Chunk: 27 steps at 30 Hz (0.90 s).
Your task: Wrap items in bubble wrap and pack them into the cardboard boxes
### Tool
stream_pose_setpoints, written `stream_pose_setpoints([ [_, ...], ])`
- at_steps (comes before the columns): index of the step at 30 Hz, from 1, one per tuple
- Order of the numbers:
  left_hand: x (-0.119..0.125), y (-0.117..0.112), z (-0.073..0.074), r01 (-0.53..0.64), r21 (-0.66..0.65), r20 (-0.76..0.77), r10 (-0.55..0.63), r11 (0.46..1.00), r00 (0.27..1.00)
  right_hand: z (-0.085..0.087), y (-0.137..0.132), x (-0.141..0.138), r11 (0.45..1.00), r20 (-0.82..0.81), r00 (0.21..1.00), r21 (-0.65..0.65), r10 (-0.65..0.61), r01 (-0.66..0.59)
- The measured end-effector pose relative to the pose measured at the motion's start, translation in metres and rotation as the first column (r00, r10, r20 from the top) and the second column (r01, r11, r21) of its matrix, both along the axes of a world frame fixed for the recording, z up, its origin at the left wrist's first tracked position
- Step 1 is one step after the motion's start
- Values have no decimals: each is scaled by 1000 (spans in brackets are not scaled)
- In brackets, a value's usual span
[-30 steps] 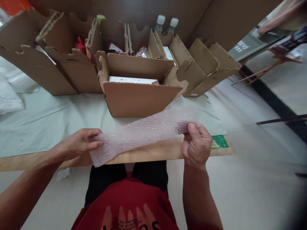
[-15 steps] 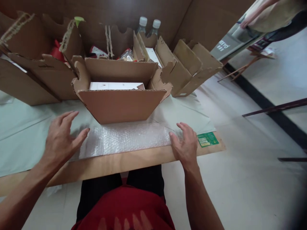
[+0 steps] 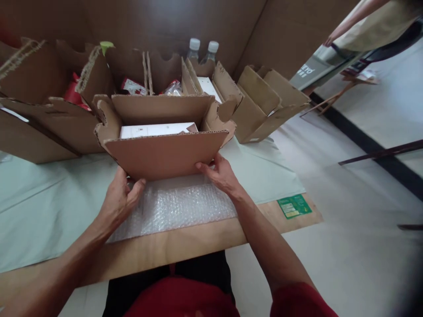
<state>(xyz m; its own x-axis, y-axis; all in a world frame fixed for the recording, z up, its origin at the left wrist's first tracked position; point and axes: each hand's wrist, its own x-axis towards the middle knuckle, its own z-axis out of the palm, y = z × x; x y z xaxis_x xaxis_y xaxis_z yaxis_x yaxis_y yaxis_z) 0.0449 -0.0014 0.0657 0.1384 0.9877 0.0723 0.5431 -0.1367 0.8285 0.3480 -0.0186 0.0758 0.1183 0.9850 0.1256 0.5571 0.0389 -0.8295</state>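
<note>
An open-topped cardboard box (image 3: 165,156) with notched side walls stands at the table's middle, a white box (image 3: 155,130) inside it. My left hand (image 3: 120,193) is at its lower left corner, thumb in front and fingers partly hidden along the side. At the lower right corner, my right hand (image 3: 218,174) grips with the thumb on the front face and the fingers round the side. Under and in front of the cardboard box lies a sheet of bubble wrap (image 3: 185,209), below both hands.
Behind stands a row of cardboard bins (image 3: 257,101) holding red packets (image 3: 74,94), snack bags and two white-capped bottles (image 3: 194,48). A pale green cloth (image 3: 36,207) covers much of the wooden table (image 3: 185,246). A green label (image 3: 294,206) marks its right end. Another person's arm (image 3: 357,20) shows upper right.
Both my hands have moved inward and forward from open air above the bubble wrap onto the cardboard box's lower corners. The view has shifted slightly.
</note>
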Motion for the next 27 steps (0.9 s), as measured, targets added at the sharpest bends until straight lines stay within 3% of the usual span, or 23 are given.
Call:
stream_pose_setpoints([
  [4,-8,2,4,22,-14,-114,-23,1000,993,-7,-11,0,999,19,1000,34,-1,0],
  [9,-43,-32,-1,91,97,-369,-49,991,928,-10,-60,6,987,228,965,128,-129,102],
  [12,-65,-43,-5,178,96,-481,-111,979,869,-15,-82,16,997,440,895,59,-67,45],
  [15,-77,-37,-4,152,22,-484,-122,988,867,-22,-94,27,998,543,840,-56,-6,43],
  [21,-71,-23,5,207,-72,-477,-216,976,852,-22,-109,31,998,473,881,-51,-9,37],
  [23,-66,-33,10,185,-74,-495,-197,980,846,-18,-113,29,996,455,890,-49,-39,69],
  [27,-71,-66,20,33,-184,-469,-117,982,875,-5,-120,22,993,428,897,37,-114,109],
])
